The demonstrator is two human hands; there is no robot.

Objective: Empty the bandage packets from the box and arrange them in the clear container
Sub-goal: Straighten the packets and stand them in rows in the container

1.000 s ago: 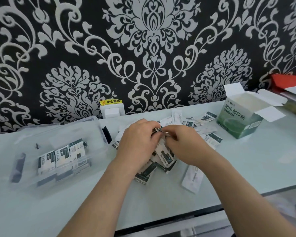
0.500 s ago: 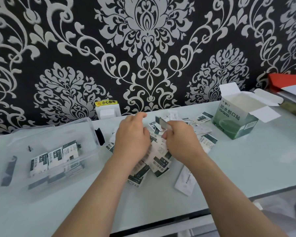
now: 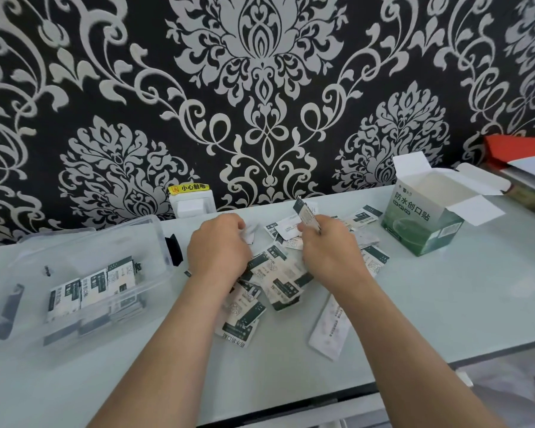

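Observation:
A loose pile of white and dark green bandage packets (image 3: 278, 282) lies on the pale table between my hands. My right hand (image 3: 331, 251) pinches a small stack of packets (image 3: 306, 216) that sticks up above its fingers. My left hand (image 3: 218, 248) rests curled on the pile's left side, fingers closed on a white packet (image 3: 250, 234). The green and white box (image 3: 420, 227) stands open at the right, flaps out. The clear container (image 3: 84, 273) sits at the left with a row of packets (image 3: 90, 288) laid inside it.
A long white packet (image 3: 329, 330) lies alone near the table's front edge. A white wall socket with a yellow label (image 3: 190, 200) sits behind the pile. A red and white stack (image 3: 525, 162) is at the far right. The table's front edge (image 3: 322, 400) runs below my forearms.
My hands have moved apart. The right hand has lifted its packets up and back off the pile; the left has shifted left onto the pile.

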